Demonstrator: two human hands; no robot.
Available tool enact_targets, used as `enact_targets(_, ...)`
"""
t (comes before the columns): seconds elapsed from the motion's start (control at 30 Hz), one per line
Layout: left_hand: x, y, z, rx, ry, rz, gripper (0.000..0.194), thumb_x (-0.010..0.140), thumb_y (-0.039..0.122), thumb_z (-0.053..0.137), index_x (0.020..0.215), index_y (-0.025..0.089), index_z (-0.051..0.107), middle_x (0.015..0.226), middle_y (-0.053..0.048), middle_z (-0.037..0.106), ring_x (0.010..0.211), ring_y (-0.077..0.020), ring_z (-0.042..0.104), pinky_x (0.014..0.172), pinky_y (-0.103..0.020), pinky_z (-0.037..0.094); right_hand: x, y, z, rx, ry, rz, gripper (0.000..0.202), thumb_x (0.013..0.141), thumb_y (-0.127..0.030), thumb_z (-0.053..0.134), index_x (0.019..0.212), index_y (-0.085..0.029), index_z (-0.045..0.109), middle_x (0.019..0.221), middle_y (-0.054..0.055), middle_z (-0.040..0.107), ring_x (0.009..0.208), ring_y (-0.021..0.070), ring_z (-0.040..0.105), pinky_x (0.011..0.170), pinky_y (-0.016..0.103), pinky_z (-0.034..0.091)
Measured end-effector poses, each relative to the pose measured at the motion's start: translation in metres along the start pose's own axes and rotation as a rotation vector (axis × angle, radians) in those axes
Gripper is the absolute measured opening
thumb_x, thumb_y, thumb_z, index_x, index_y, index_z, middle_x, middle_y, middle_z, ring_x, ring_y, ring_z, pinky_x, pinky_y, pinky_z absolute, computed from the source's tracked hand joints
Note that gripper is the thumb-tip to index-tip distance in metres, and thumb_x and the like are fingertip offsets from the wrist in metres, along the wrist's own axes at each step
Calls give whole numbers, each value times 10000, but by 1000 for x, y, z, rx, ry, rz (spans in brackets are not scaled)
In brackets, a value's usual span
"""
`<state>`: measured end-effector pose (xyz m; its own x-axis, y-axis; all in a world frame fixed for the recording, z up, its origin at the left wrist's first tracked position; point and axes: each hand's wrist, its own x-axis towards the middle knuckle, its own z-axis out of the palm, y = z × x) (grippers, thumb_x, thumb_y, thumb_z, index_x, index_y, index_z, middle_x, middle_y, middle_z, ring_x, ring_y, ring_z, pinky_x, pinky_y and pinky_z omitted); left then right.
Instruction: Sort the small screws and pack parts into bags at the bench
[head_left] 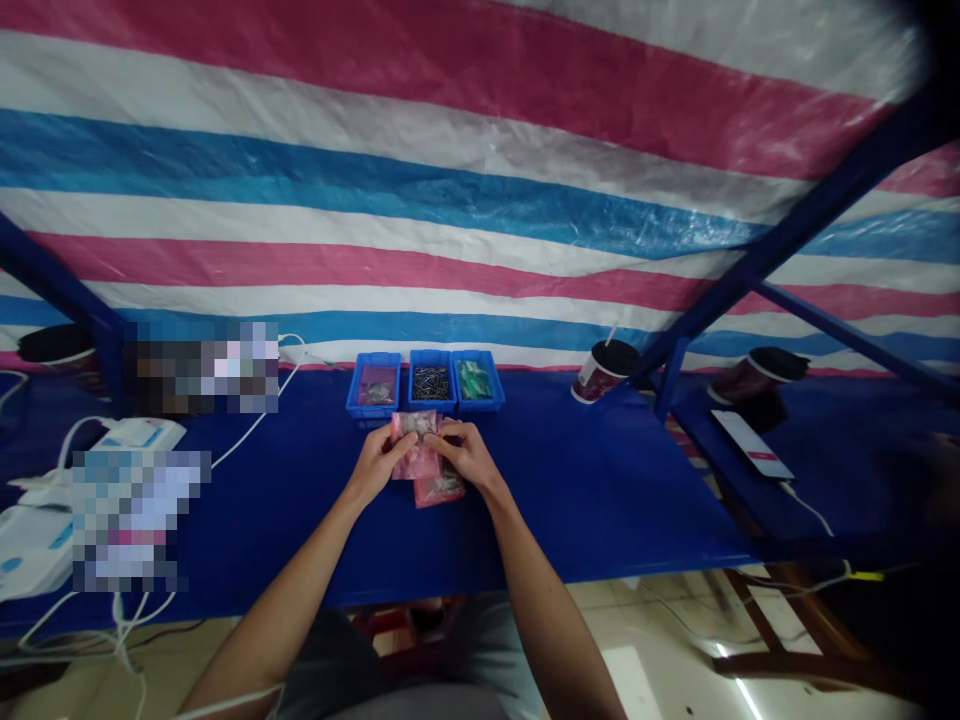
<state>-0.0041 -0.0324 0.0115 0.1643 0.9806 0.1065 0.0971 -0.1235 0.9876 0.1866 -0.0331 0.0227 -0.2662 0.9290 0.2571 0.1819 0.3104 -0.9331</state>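
Observation:
A small pink plastic bag [417, 462] with something inside is held up between both hands over the table. My left hand [379, 455] is closed on its left edge, thumb on top. From the right, my right hand [465, 452] pinches the same bag with thumb and fingers. Beneath it lies a second pink bag [439, 488], partly covered. Just beyond my hands stand three blue bins: the left bin [364, 408] holds a pink bag, the middle bin [433, 404] dark thin metal pieces, the right bin [480, 403] green bags.
On the blue table [600, 490], a lidded cup [606, 370] with a straw stands at the back right. White power strips [45, 550] and cables crowd the left end. A phone [752, 445] lies on the neighbouring table. Striped sheeting hangs behind.

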Motion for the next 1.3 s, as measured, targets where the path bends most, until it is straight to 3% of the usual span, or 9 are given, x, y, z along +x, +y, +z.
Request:
enact_targets(0.17, 0, -3, -1, 26, 14, 41, 346, 842, 475, 667, 761, 141, 624, 651, 20, 526, 595, -113, 442, 557, -215, 361, -1, -1, 0, -53, 29, 23, 436, 869, -521, 650, 601, -187, 567, 623, -5, 505, 676, 154, 452, 717, 296, 374)
enact_targets(0.43, -1, -4, 1, 27, 28, 24, 355, 827, 481, 678, 745, 142, 611, 643, 26, 524, 587, -113, 440, 558, -217, 350, -1, 5, 3, -35, 44, 19, 494, 890, -547, 606, 563, -192, 502, 598, -10, 471, 652, 150, 433, 692, 292, 368)
enact_targets(0.63, 0, -3, 4, 31, 13, 28, 341, 846, 479, 661, 796, 145, 612, 678, 29, 530, 616, -114, 454, 590, -218, 363, 1, 5, 2, -51, 83, 8, 506, 892, -508, 621, 522, -189, 486, 571, -20, 440, 648, 149, 417, 745, 308, 353)
enact_targets(0.8, 1, -3, 1, 70, 71, 58, 375, 827, 474, 678, 678, 157, 545, 612, 39, 465, 571, -105, 404, 544, -215, 320, 1, 4, 6, -170, 115, -13, 435, 887, -498, 641, 575, -199, 589, 610, -4, 545, 689, 168, 452, 851, 359, 343)
enact_targets(0.93, 11, -8, -16, 24, 309, 84, 366, 807, 477, 695, 681, 160, 561, 584, 46, 448, 545, -102, 395, 533, -213, 316, 2, 4, 4, -212, 284, -5, 375, 851, -522, 688, 636, -216, 662, 665, 16, 615, 712, 184, 489, 902, 383, 339)
enact_targets(1.0, 22, -9, -32, -21, 476, 120, 349, 812, 488, 683, 769, 149, 616, 637, 36, 509, 579, -110, 445, 573, -213, 363, 2, 5, -1, -199, 406, 24, 408, 857, -539, 670, 612, -215, 640, 644, 14, 603, 697, 183, 499, 913, 382, 347)
enact_targets(1.07, 38, -7, -51, 37, 554, 150, 375, 827, 509, 648, 893, 140, 659, 719, 14, 583, 643, -134, 510, 631, -227, 414, 2, 7, -5, -187, 481, 56, 445, 874, -554, 633, 591, -211, 619, 634, 17, 603, 700, 186, 515, 913, 377, 357)
enact_targets(1.2, 80, 0, -87, 584, 530, 116, 392, 806, 527, 623, 726, 146, 669, 710, -26, 618, 721, -188, 566, 721, -276, 448, 1, 10, -9, -180, 536, 63, 479, 899, -556, 583, 590, -193, 624, 636, 9, 625, 688, 172, 548, 898, 350, 375)
enact_targets(1.3, 110, 1, -96, 858, 389, 88, 363, 773, 511, 634, 689, 163, 697, 859, -96, 701, 955, -270, 610, 896, -349, 454, 1, 12, -9, -202, 556, 40, 488, 913, -540, 572, 588, -180, 627, 615, -8, 616, 676, 158, 566, 902, 331, 375)
